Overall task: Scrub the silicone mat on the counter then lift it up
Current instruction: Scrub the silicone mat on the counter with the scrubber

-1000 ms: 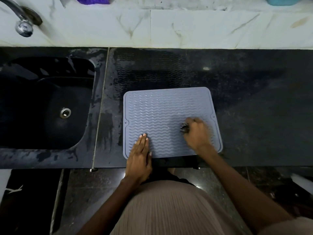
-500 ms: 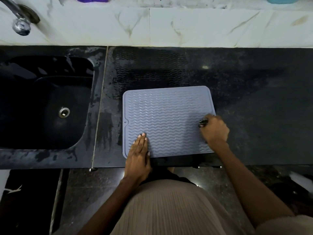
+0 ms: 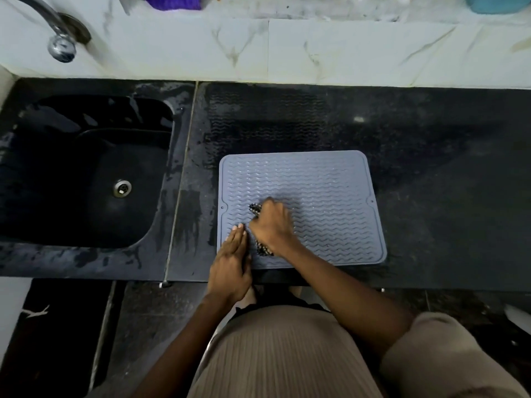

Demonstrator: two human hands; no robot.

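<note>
A grey silicone mat (image 3: 324, 193) with a wavy ribbed surface lies flat on the black counter (image 3: 431, 182), close to the front edge. My right hand (image 3: 271, 225) is closed on a dark speckled scrubber (image 3: 255, 209) and presses it onto the mat's left part. The scrubber pokes out above and below the fist. My left hand (image 3: 231, 262) lies flat, fingers together, on the mat's near left corner, holding it down right beside the right hand.
A black sink (image 3: 86, 173) with a metal drain sits left of the counter, under a chrome tap (image 3: 61, 45). White marble backsplash (image 3: 287, 50) runs along the back, with a purple item (image 3: 172, 1) and a teal item (image 3: 497, 2) on its ledge. Wet wavy marks show behind the mat.
My right hand swept the scrubber from the mat's right edge across to its left part, next to my left hand. The left hand stayed on the near left corner.
</note>
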